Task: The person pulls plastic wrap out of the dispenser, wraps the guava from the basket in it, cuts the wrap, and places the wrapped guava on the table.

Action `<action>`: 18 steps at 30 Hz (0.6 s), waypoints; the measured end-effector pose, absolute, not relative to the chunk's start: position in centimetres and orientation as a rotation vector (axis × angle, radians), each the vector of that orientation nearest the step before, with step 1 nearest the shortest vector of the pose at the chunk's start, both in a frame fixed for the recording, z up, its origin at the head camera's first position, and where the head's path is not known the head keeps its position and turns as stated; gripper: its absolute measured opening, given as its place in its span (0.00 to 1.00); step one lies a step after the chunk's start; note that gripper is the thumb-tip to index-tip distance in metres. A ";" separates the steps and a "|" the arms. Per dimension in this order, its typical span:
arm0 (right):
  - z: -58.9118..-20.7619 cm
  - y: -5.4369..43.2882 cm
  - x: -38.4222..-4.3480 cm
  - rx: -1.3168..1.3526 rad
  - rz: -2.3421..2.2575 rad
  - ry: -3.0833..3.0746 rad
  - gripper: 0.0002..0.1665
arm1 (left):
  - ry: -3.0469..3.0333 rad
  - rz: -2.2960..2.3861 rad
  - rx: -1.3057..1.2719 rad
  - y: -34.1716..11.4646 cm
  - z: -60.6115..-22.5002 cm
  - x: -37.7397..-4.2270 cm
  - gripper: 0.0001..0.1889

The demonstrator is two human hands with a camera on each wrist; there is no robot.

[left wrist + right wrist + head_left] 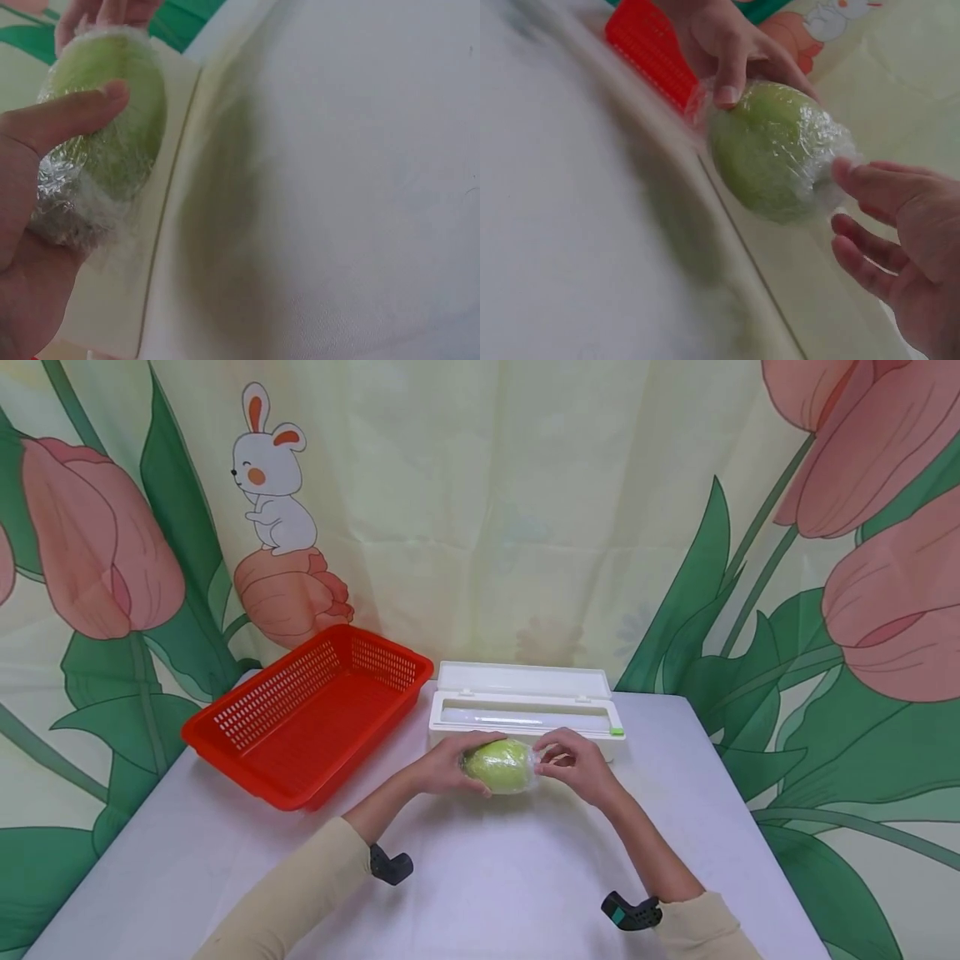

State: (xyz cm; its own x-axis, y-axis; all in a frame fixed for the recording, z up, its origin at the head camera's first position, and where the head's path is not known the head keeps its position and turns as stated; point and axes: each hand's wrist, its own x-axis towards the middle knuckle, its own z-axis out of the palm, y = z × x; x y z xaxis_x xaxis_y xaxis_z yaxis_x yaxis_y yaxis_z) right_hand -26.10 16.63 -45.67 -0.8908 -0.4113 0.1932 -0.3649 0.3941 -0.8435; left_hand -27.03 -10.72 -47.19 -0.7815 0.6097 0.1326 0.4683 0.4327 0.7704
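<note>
A green oval fruit, wrapped in clear cling film, is held above the table in front of a cling film dispenser. My left hand grips its left end, with the thumb lying across the near side in the left wrist view. At the right end my right hand pinches the film between thumb and forefinger; its other fingers are loosely bent in the right wrist view. Bunched, shiny film shows at both ends of the fruit. What kind of fruit it is, I cannot tell.
A red plastic basket with perforated sides stands at the left of the white-covered table. The dispenser's lid is raised, and a film roll lies inside. A patterned curtain hangs behind.
</note>
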 end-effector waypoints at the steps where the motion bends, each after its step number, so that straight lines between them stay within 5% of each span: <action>1: -45.8 16.6 -26.2 -0.717 -1.537 2.580 0.17 | 2.510 1.274 0.964 -10.7 -47.2 -27.0 0.44; 18: -46.5 17.2 -26.4 -0.683 -1.701 2.427 0.11 | 2.471 1.277 1.007 -10.0 -46.7 -26.5 0.46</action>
